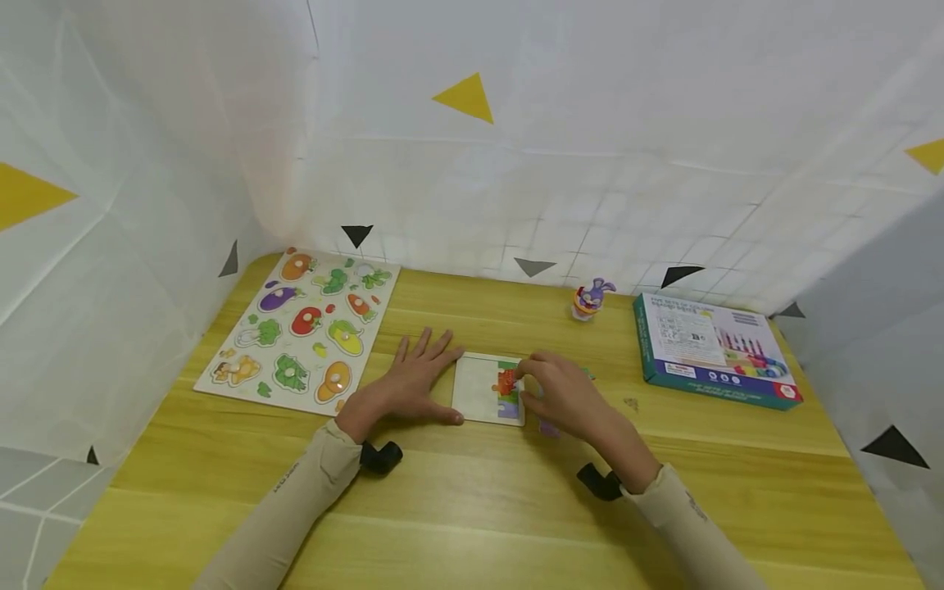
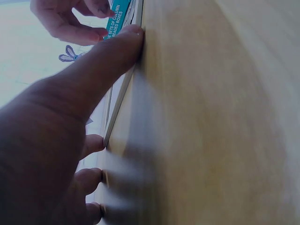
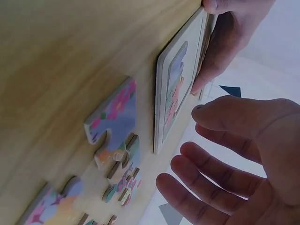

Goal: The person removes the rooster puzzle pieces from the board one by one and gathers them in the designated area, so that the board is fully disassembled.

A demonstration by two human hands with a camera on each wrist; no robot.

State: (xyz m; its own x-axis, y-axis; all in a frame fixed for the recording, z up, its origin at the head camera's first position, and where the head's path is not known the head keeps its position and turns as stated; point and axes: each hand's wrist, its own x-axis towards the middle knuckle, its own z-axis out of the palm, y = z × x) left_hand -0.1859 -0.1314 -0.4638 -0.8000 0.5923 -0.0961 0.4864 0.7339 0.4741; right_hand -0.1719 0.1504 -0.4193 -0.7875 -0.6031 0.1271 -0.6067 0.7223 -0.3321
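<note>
A shallow white puzzle tray (image 1: 474,389) lies on the wooden table. Joined jigsaw pieces (image 1: 507,393) in purple, red and green fill its right side. My left hand (image 1: 416,385) spreads its fingers beside the tray, thumb and index fingertip touching its left edge; the left wrist view shows that thumb (image 2: 117,49) against the rim. Over the tray's right edge hovers my right hand (image 1: 564,397), fingers loosely bent, with nothing visible between them in the right wrist view. Loose flowered jigsaw pieces (image 3: 117,108) lie on the table beside the tray, mostly hidden under that hand in the head view.
A vegetable peg puzzle board (image 1: 298,352) lies at the left, close to my left hand. Behind the tray stands a small purple rabbit figure (image 1: 590,299). A flat teal box (image 1: 715,352) rests at the right. White sheeting (image 1: 413,188) borders the table's back.
</note>
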